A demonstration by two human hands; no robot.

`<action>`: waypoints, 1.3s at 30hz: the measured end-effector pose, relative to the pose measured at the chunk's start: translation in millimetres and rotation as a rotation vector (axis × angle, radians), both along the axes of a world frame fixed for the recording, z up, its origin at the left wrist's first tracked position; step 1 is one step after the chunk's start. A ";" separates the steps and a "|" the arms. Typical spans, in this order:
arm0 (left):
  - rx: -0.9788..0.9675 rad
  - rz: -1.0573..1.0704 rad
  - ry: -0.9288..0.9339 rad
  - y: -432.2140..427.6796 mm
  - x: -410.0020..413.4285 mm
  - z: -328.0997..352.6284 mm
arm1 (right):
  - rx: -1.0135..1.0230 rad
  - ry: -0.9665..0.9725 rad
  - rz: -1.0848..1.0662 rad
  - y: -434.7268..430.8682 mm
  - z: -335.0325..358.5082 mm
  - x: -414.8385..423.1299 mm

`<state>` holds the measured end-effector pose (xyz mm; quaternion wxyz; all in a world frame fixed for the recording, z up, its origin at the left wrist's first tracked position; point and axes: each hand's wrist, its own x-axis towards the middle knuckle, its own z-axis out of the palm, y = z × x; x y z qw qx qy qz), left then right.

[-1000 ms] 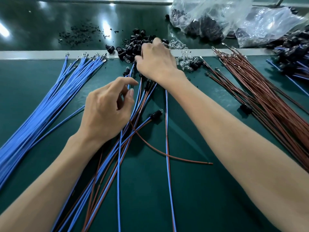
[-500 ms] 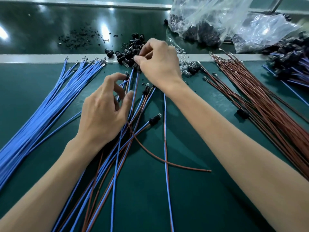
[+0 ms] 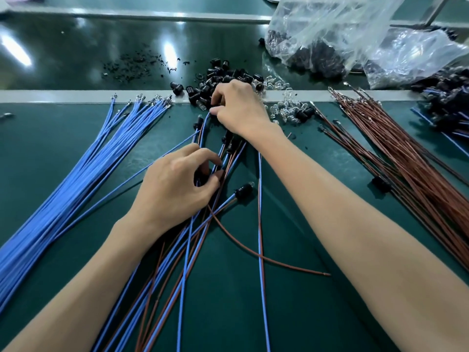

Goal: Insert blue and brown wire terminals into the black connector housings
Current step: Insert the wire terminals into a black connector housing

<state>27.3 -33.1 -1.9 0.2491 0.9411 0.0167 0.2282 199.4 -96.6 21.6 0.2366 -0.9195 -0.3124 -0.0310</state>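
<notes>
Wires (image 3: pixel 186 252) are pinched by left hand (image 3: pixel 175 189); housings (image 3: pixel 203 91) hide grip of right hand (image 3: pixel 241 110).

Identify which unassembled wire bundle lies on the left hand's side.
The blue bundle, fanned out at the far left; the brown bundle lies at the far right.
</notes>
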 end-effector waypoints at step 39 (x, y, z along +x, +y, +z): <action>0.192 0.354 -0.016 2.3 -10.3 12.2 | 0.514 0.398 0.034 -49.0 10.1 -38.3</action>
